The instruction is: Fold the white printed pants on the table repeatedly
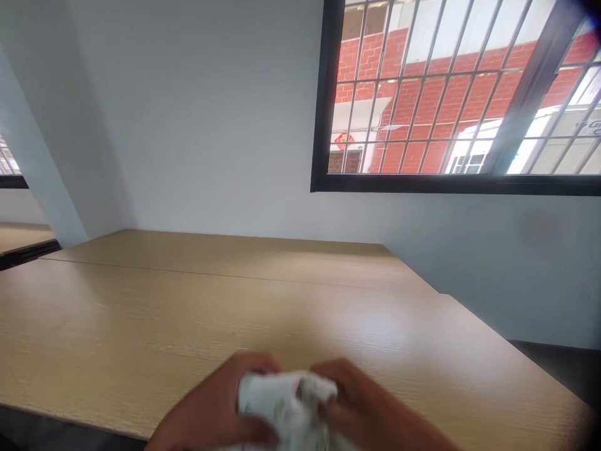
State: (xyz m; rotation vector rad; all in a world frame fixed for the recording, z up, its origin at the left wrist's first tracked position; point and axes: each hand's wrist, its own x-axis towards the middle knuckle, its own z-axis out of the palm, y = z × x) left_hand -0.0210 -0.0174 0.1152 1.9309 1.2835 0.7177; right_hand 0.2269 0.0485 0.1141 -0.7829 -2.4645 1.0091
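Both hands close on a crumpled white cloth point(286, 404) at six o'clock, left hand point(216, 407) and right hand point(361, 407) bunching it over the wooden table point(141, 326).

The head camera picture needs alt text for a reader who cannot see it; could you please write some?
Two hands, left hand and right hand, clutch a crumpled white cloth between them at the near edge of a light wooden table. Behind it stand a plain white wall and a barred window showing a red brick building.
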